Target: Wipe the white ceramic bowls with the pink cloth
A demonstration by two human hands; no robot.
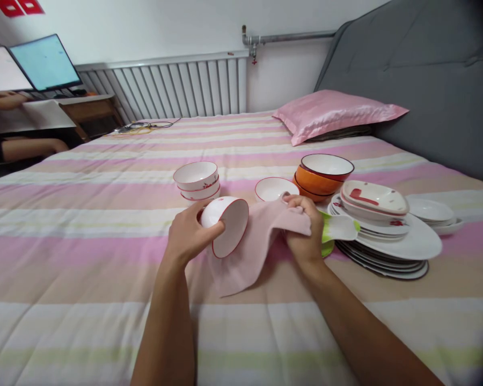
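Note:
My left hand (191, 230) grips a white bowl (232, 228) with a red rim, tilted so its hollow faces right. A pale pink cloth (253, 249) hangs from my right hand (307, 228), whose fingers are closed on its upper end. The cloth spreads behind and below the bowl. Just beyond my left hand stands a stack of white bowls (196, 179) with red rims. Another white bowl (276, 188) sits past the cloth, partly hidden by it. Beside my right hand lies a green and white dish (340, 227), partly covered by that hand.
Orange bowls (320, 182) are stacked behind my right hand. Right of them are piled plates (418, 238), a patterned dish (374, 194) and small white dishes (430, 210). Everything rests on a striped bedspread (84, 257). A pink pillow (334, 113) lies farther back; a person (20, 128) sits at far left.

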